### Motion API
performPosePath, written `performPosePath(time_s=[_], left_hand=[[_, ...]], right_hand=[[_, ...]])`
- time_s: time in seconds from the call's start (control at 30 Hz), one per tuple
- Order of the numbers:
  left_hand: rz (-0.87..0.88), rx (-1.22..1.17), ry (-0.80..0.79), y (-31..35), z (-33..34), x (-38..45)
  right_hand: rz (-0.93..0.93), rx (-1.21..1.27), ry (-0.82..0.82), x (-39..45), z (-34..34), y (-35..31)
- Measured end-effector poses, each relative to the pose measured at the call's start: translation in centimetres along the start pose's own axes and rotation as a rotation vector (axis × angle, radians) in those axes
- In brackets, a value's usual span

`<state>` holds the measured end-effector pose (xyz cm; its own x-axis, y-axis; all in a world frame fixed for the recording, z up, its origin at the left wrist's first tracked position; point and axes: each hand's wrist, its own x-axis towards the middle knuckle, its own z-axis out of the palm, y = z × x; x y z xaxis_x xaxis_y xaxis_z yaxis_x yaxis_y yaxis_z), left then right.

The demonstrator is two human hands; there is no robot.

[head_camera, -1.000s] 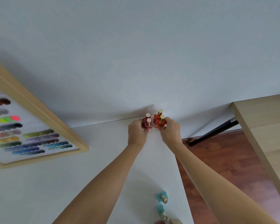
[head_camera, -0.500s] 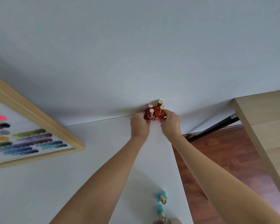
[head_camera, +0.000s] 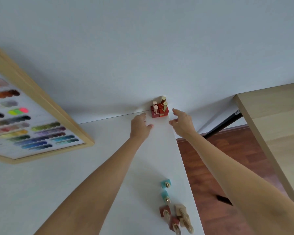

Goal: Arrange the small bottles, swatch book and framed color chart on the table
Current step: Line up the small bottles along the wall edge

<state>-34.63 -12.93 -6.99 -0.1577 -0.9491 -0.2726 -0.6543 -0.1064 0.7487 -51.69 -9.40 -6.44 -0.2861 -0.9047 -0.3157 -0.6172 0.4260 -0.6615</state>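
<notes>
Both hands, left hand (head_camera: 140,125) and right hand (head_camera: 182,122), are hovering with grips apart, empty, just beside the red bottles (head_camera: 159,110); a careless brush risks toppling that tight cluster off the table (head_camera: 75,184) corner.

A home room or small nail studio, set up as a worktable against a wall

A white table (head_camera: 41,192) is being backed by a plain pale wall (head_camera: 143,48); wood-plank flooring (head_camera: 227,158) is being shown beside it, a framed color chart (head_camera: 32,119) is being displayed, and small bottles (head_camera: 159,109) are being kept in the corner.
</notes>
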Motion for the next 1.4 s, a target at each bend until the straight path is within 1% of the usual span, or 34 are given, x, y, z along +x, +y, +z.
performPosePath(time_s=[0.1, 0.2, 0.3, 0.4, 0.5, 0.63, 0.73, 0.83, 0.9, 1.03, 1.13, 1.2, 1.3, 1.4], left_hand=[[0.033, 0.024, -0.066, -1.5, -1.3, -3.6], [0.071, 0.055, -0.155, -2.9, -2.1, -8.5], [0.131, 0.059, -0.236, -3.8, -2.4, -13.9], [0.258, 0.084, -0.327, -4.1, -2.1, -18.5], [0.368, 0.182, -0.406, -3.7, -1.3, -21.5], [0.440, 0.342, -0.375, -2.6, -0.2, -22.8], [0.445, 0.385, -0.309, -2.0, 0.3, -23.0], [0.420, 0.408, -0.234, -1.8, 0.7, -23.2], [0.394, 0.380, -0.201, -1.8, 1.0, -23.3], [0.333, 0.310, -0.164, -2.4, 1.3, -23.3], [0.299, 0.372, -0.189, -3.1, 1.3, -22.8], [0.294, 0.414, -0.254, -3.4, 1.6, -22.1], [0.296, 0.398, -0.349, -3.3, 2.2, -21.1], [0.295, 0.375, -0.388, -3.3, 2.8, -20.3]], right_hand=[[-0.036, -0.016, 0.022, -3.5, -0.7, 1.4], [-0.072, -0.028, -0.010, -8.3, -0.9, 3.2], [-0.102, -0.026, -0.094, -12.8, -0.9, 4.9], [-0.119, -0.056, -0.210, -16.2, -0.3, 5.6], [-0.148, -0.087, -0.317, -17.7, 0.7, 5.4], [-0.177, -0.115, -0.360, -18.2, 1.7, 4.4], [-0.175, -0.182, -0.410, -18.2, 2.3, 4.1], [-0.158, -0.268, -0.437, -18.6, 2.3, 4.4], [-0.136, -0.303, -0.438, -19.6, 1.8, 5.2], [-0.099, -0.325, -0.502, -22.7, 0.2, 8.1], [-0.077, -0.277, -0.569, -25.3, 0.2, 9.7], [-0.090, -0.240, -0.531, -26.6, 1.1, 10.3], [-0.114, -0.182, -0.394, -27.4, 2.6, 10.6], [-0.116, -0.134, -0.306, -27.3, 3.4, 10.8]])
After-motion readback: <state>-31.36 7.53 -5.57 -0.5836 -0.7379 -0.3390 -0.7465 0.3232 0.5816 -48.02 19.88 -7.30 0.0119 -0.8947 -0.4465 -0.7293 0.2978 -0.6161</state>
